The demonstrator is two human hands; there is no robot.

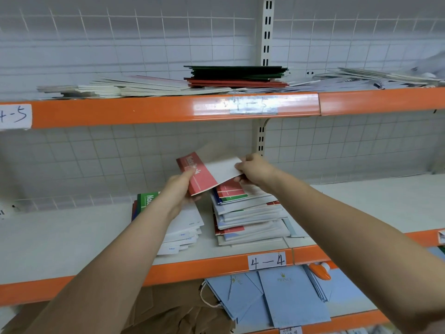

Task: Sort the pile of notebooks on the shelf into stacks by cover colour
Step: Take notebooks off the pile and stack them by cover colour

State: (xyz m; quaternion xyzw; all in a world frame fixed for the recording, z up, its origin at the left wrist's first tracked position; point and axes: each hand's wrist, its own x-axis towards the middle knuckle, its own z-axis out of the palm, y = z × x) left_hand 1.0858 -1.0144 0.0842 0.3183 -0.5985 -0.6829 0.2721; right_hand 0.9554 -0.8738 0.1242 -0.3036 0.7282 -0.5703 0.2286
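Observation:
A notebook with a red and white cover (209, 170) is held in the air above the middle shelf (72, 237). My left hand (179, 189) grips its red end and my right hand (255, 170) pinches its white end. Directly below lies the mixed pile of notebooks (250, 218), with red, green and blue covers showing. To its left sits a stack (185, 230) with a green-covered notebook (147, 200) at the back, partly hidden by my left forearm.
The upper shelf (144, 110) carries a dark green and red stack (237, 76) amid loose pale notebooks. Light blue paper bags (289, 297) and an orange-capped bottle (320, 270) sit on the shelf below. White wire grid backs the shelves.

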